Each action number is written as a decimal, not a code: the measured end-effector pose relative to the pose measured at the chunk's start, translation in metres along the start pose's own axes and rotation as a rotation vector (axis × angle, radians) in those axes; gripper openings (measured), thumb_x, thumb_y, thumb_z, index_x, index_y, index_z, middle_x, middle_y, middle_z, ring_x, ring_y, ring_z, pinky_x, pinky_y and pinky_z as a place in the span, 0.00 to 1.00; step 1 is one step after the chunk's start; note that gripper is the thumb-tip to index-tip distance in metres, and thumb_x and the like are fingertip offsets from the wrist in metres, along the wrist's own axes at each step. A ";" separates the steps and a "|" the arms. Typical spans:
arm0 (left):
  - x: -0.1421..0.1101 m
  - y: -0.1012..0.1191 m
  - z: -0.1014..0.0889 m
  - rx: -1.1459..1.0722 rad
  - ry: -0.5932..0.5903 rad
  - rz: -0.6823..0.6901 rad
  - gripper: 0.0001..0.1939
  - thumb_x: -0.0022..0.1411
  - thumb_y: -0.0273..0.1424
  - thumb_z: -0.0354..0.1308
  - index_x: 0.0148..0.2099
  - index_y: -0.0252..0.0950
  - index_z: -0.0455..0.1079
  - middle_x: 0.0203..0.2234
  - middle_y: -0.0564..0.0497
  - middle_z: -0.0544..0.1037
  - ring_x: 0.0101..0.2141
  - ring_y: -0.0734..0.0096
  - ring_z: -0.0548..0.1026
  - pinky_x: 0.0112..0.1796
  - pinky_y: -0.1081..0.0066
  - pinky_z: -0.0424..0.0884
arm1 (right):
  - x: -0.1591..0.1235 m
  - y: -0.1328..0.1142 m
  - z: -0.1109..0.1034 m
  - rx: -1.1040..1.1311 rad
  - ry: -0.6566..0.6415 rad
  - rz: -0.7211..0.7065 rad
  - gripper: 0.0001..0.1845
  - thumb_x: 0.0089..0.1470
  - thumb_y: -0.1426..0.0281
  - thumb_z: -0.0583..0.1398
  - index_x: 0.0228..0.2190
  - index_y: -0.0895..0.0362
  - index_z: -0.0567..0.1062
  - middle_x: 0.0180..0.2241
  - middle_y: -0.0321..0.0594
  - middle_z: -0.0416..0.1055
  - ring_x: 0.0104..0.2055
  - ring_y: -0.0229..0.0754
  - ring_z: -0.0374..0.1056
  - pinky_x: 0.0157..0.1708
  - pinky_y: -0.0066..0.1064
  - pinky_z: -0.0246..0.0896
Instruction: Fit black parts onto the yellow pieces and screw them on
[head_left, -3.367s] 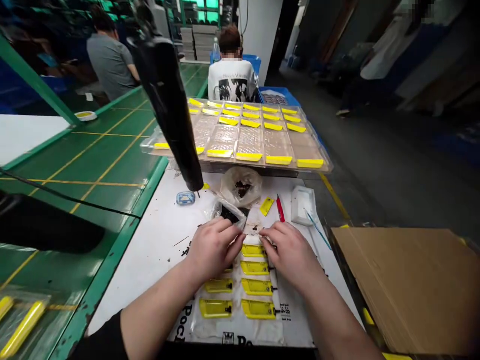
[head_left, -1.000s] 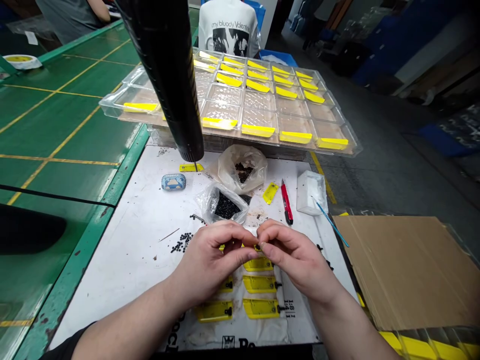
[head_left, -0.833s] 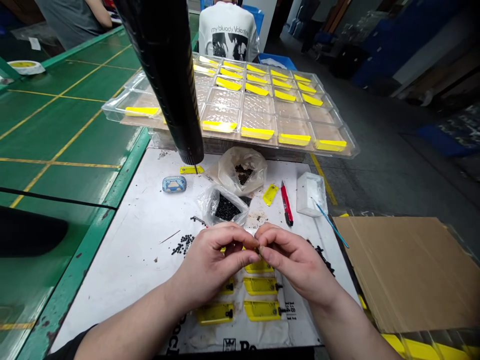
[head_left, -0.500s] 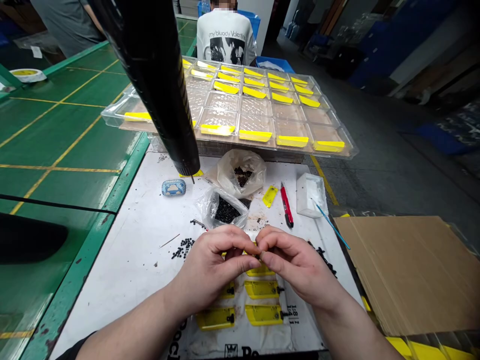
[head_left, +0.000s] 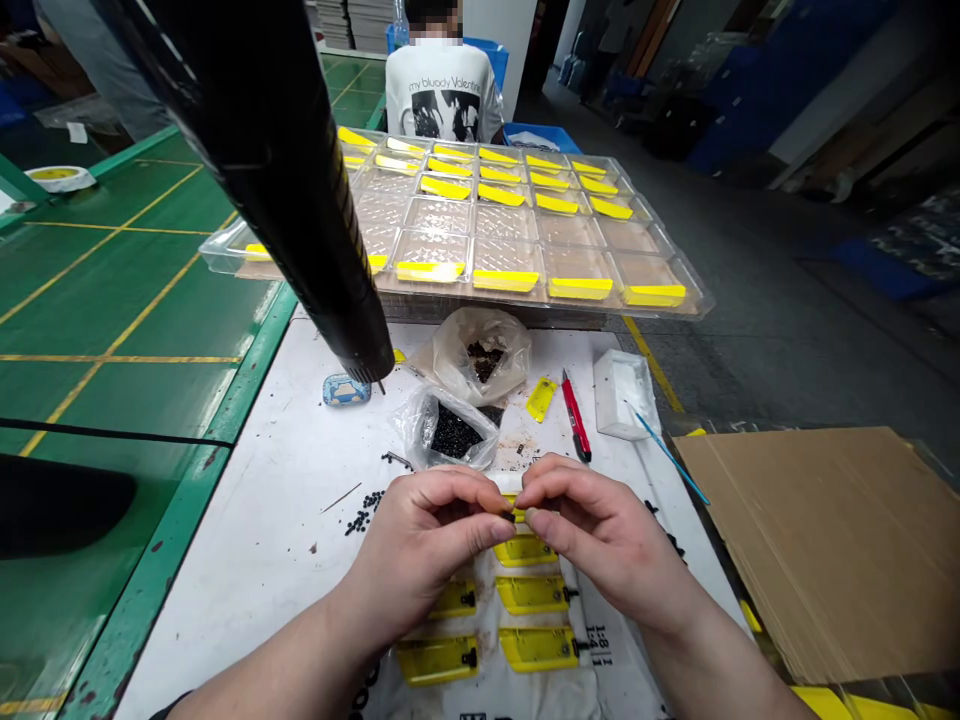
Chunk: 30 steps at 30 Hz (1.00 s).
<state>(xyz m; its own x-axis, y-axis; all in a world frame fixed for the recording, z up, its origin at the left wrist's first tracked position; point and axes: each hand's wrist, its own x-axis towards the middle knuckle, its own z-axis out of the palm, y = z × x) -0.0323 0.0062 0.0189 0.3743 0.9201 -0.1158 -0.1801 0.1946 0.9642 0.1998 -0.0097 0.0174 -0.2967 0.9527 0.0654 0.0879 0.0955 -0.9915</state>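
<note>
My left hand [head_left: 427,545] and my right hand [head_left: 600,535] meet fingertip to fingertip just above the white work mat [head_left: 270,540]. Both are pinched on a small yellow plastic part [head_left: 512,507], with a tiny black piece between the thumbs. Under the hands lie several more yellow parts [head_left: 532,593] in two columns on a printed sheet. A clear bag of small black pieces [head_left: 448,432] sits open just beyond my left fingers. A second bag [head_left: 484,355] lies behind it. Loose black pieces [head_left: 360,510] are scattered to the left.
A clear compartment tray [head_left: 600,255] with yellow parts spans the far side. A black hanging tool [head_left: 300,230] dangles at the left. A red pen [head_left: 576,415], white box [head_left: 619,393], blue tin [head_left: 346,389] and cardboard [head_left: 825,540] lie nearby. A person in a white shirt [head_left: 446,95] sits beyond.
Both hands stayed together, pinched on the yellow part, lifting it slightly off the sheet. The camera tilted down and shifted, so the hanging tool looms larger at the left.
</note>
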 end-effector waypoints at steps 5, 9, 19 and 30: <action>0.001 -0.002 0.001 -0.052 0.015 -0.039 0.08 0.60 0.35 0.79 0.38 0.38 0.87 0.36 0.48 0.85 0.38 0.67 0.81 0.41 0.71 0.76 | -0.001 -0.002 0.003 -0.161 0.066 -0.119 0.07 0.68 0.68 0.68 0.47 0.48 0.85 0.44 0.41 0.83 0.45 0.42 0.80 0.46 0.33 0.79; 0.001 -0.006 0.001 -0.146 0.007 -0.121 0.11 0.58 0.36 0.81 0.37 0.37 0.86 0.35 0.48 0.85 0.36 0.69 0.79 0.39 0.73 0.75 | -0.002 -0.003 0.004 -0.256 0.064 -0.362 0.21 0.66 0.75 0.69 0.56 0.45 0.83 0.46 0.39 0.86 0.46 0.42 0.83 0.46 0.33 0.82; 0.001 -0.010 0.004 -0.378 -0.096 -0.355 0.15 0.51 0.35 0.85 0.35 0.34 0.84 0.25 0.53 0.80 0.24 0.80 0.70 0.26 0.77 0.64 | -0.003 -0.002 0.004 -0.242 0.029 -0.433 0.26 0.63 0.77 0.72 0.58 0.43 0.84 0.44 0.37 0.84 0.42 0.38 0.82 0.42 0.28 0.82; 0.001 -0.010 0.003 -0.426 -0.171 -0.436 0.16 0.51 0.36 0.85 0.37 0.34 0.88 0.22 0.53 0.78 0.22 0.82 0.68 0.25 0.79 0.59 | 0.001 -0.001 0.004 -0.167 0.010 -0.399 0.14 0.62 0.71 0.74 0.49 0.49 0.86 0.39 0.36 0.83 0.38 0.36 0.81 0.39 0.26 0.79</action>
<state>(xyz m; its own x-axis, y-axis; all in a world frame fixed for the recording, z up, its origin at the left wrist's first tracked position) -0.0275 0.0040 0.0101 0.6286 0.6652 -0.4030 -0.3117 0.6901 0.6531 0.1959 -0.0099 0.0185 -0.3291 0.8347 0.4416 0.1213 0.5011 -0.8568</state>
